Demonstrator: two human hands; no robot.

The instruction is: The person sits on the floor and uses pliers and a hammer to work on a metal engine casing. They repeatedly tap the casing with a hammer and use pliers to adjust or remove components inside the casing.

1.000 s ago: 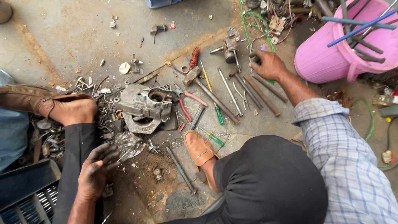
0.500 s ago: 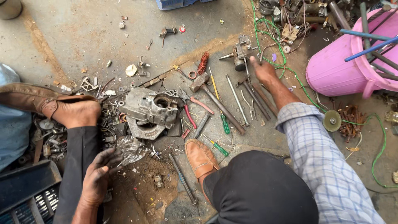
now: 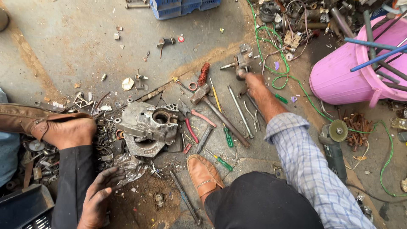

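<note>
My right hand [image 3: 254,85] is stretched out over the row of tools, fingers curled around a small metal part [image 3: 242,60] at the far end, though it's blurry so I can't tell how tight the grip is. My left hand [image 3: 98,196] is down by my knee, greasy, fingers spread and resting on my dark trouser leg. Just under the right hand are pliers [image 3: 253,115] and a long rod [image 3: 240,111], then the hammer [image 3: 218,113] and green screwdrivers [image 3: 227,136]. The grey engine casing [image 3: 148,127] sits between my feet. Pink bucket [image 3: 343,80] and an angle grinder [image 3: 333,146] are off to the right.
</note>
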